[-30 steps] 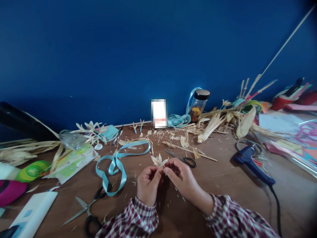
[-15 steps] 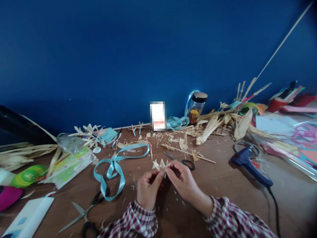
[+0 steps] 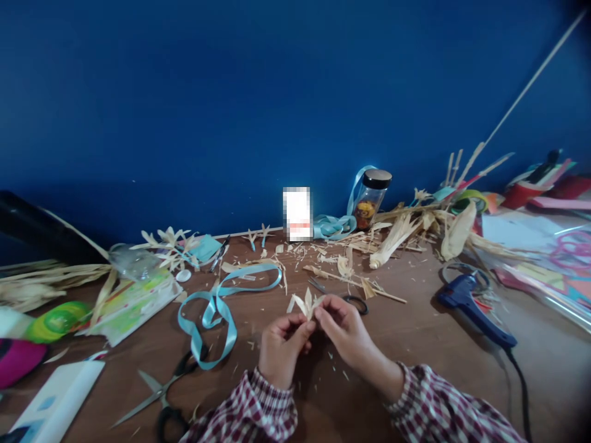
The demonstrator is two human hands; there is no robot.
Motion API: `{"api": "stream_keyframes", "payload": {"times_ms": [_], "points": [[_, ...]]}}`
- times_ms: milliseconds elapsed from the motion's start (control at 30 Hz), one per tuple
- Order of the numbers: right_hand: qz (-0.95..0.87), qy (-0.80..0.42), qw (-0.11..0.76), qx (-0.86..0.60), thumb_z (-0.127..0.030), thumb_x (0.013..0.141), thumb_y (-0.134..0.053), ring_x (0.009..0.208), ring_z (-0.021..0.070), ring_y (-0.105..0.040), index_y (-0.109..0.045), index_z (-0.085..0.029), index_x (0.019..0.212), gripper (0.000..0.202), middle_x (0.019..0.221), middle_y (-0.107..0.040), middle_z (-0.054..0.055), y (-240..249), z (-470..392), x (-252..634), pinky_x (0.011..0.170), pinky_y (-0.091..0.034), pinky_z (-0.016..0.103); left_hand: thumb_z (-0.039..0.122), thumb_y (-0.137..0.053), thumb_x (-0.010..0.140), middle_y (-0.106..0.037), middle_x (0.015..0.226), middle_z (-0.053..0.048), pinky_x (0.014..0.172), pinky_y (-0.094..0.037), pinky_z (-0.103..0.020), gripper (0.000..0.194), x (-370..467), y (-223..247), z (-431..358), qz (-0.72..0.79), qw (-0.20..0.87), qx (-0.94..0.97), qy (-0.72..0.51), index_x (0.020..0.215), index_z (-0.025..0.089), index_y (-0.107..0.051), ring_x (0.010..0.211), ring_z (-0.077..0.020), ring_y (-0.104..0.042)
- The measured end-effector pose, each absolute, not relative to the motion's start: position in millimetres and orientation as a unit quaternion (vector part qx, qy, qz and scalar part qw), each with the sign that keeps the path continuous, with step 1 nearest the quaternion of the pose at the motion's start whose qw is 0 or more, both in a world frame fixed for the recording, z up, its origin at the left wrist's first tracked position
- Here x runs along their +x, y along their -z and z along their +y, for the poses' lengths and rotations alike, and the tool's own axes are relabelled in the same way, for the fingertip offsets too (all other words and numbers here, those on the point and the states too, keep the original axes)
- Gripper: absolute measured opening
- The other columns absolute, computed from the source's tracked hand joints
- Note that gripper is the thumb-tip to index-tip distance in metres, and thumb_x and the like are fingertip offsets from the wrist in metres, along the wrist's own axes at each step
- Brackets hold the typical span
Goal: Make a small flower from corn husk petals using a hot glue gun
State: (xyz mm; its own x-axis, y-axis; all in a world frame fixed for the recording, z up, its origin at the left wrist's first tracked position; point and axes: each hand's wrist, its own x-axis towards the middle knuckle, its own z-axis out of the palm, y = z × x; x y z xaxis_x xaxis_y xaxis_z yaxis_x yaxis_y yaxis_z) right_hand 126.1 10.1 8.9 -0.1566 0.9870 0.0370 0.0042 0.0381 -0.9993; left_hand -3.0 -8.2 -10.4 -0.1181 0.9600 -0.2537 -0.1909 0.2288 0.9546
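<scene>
A small pale flower made of dried corn husk stands upright between my two hands, its pointed petals spread upward. My left hand pinches its base between thumb and fingers. With thumb and forefinger, my right hand grips a petal on the right side. The lower end of the flower is hidden by my fingers. Just beyond my right hand lies a small pair of scissors, partly covered. Left of my left hand are a loop of light blue ribbon and larger open scissors.
A blue glue gun with its cord lies at the right. Along the wall are a black-lidded jar, corn husks, more husk flowers and scattered scraps. A white box sits at the lower left.
The petals have turned and now point more upward in my fingers. Both hands stay close together on the flower. The whole view has shifted slightly.
</scene>
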Motion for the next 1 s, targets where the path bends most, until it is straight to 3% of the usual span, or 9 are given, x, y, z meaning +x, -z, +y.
{"api": "stream_keyframes", "payload": {"times_ms": [200, 467, 800, 867, 1000], "points": [[-0.531, -0.528, 0.486, -0.451, -0.032, 0.083, -0.053, 0.053, 0.0086, -0.040, -0.050, -0.017, 0.068, 0.022, 0.060, -0.045, -0.004, -8.9, 11.9, 126.7, 0.051, -0.035, 0.020, 0.034, -0.073, 0.064, -0.064, 0.056, 0.001, 0.040, -0.043, -0.016, 0.026, -3.9, 8.1, -7.0, 0.547, 0.569, 0.348, -0.507, 0.078, 0.013, -0.068, 0.042, -0.0074, -0.053], [-0.567, -0.529, 0.456, -0.436, -0.030, 0.082, -0.056, 0.065, 0.0114, -0.049, -0.056, -0.015, 0.074, 0.016, 0.069, -0.054, 0.000, -14.2, 8.3, 126.5, 0.061, -0.041, 0.022, 0.034, -0.071, 0.065, -0.062, 0.051, 0.001, 0.041, -0.042, -0.016, 0.022, -3.8, 2.5, -7.0, 0.562, 0.530, 0.383, -0.507, 0.072, 0.013, -0.069, 0.042, -0.0077, -0.053], [-0.591, -0.493, 0.449, -0.454, -0.027, 0.085, -0.051, 0.065, 0.0109, -0.050, -0.055, -0.016, 0.074, 0.016, 0.069, -0.054, -0.002, -12.5, 8.3, 125.9, 0.061, -0.040, 0.021, 0.034, -0.069, 0.067, -0.064, 0.058, 0.000, 0.042, -0.043, -0.019, 0.022, -1.8, 3.0, -9.6, 0.577, 0.467, 0.432, -0.512, 0.075, 0.013, -0.068, 0.043, -0.0101, -0.054], [-0.577, -0.516, 0.442, -0.453, -0.025, 0.083, -0.052, 0.069, 0.0114, -0.053, -0.056, -0.016, 0.082, 0.009, 0.074, -0.057, 0.000, -16.8, 5.7, 126.8, 0.063, -0.042, 0.022, 0.035, -0.069, 0.066, -0.062, 0.055, 0.001, 0.041, -0.042, -0.019, 0.024, -1.8, 4.1, -7.4, 0.577, 0.470, 0.422, -0.518, 0.076, 0.013, -0.066, 0.042, -0.0092, -0.053], [-0.601, -0.532, 0.378, -0.461, -0.023, 0.082, -0.054, 0.073, 0.0121, -0.057, -0.052, -0.018, 0.104, 0.024, 0.084, -0.061, 0.002, -35.4, -12.7, 143.6, 0.061, -0.043, 0.021, 0.035, -0.069, 0.067, -0.065, 0.063, 0.000, 0.041, -0.040, -0.017, 0.025, -8.7, -4.2, -3.6, 0.558, 0.482, 0.368, -0.567, 0.077, 0.013, -0.063, 0.042, -0.0056, -0.048]]}}
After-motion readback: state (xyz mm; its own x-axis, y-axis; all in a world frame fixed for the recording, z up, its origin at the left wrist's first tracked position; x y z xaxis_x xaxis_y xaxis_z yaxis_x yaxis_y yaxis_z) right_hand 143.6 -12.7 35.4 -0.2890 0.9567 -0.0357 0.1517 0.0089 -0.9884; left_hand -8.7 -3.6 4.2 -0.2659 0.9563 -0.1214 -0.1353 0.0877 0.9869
